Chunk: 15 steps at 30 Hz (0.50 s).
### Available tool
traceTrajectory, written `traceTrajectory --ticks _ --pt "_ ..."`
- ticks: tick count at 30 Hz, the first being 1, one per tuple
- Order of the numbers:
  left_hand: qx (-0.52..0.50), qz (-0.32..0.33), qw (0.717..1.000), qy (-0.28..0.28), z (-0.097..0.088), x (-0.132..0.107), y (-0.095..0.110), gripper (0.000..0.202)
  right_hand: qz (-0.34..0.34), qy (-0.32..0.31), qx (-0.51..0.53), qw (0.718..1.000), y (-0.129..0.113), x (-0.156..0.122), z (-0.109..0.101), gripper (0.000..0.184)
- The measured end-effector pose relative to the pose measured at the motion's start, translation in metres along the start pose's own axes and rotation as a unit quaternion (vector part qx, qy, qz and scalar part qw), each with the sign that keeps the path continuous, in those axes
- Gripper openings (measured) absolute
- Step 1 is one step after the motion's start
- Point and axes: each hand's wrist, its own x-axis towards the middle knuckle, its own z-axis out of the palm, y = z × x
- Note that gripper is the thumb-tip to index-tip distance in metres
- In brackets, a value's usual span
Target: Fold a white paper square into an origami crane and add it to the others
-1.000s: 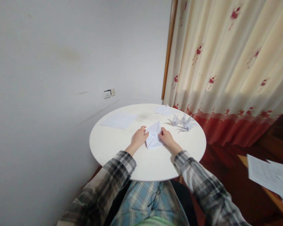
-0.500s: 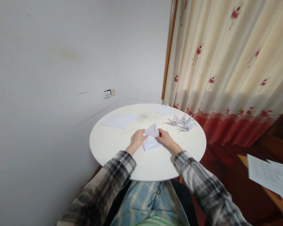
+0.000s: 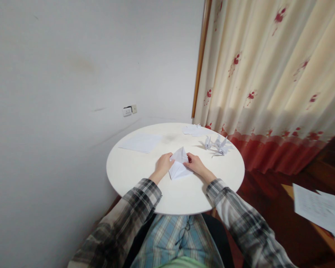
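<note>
A folded piece of white paper [image 3: 179,169] lies near the middle of the round white table, its upper part raised to a point and creases showing on its lower part. My left hand [image 3: 164,163] grips its left edge, thumb on top. On the opposite edge, my right hand [image 3: 195,163] pinches the paper between thumb and curled fingers. The fingertips beneath the paper are hidden. Several folded paper cranes [image 3: 220,145] stand together to the right, beyond my right hand.
White paper sheets [image 3: 141,143] lie at the table's back left, more paper [image 3: 194,130] at its far edge. The round table [image 3: 134,171] stands close to the wall with its socket [image 3: 127,111]. A patterned curtain [image 3: 262,74] hangs behind. Written sheets [image 3: 318,208] rest on wooden furniture at right.
Both hands keep their hold on the folded paper, with no clear movement of the fingers. The whole view has shifted very slightly.
</note>
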Motion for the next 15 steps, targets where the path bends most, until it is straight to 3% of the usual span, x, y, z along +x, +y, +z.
traceTrajectory --ticks 15 --pt "-0.013 -0.006 1.000 0.006 0.0017 -0.0009 0.0002 0.029 0.024 0.005 -0.057 0.998 -0.0023 0.0003 -0.0021 0.013"
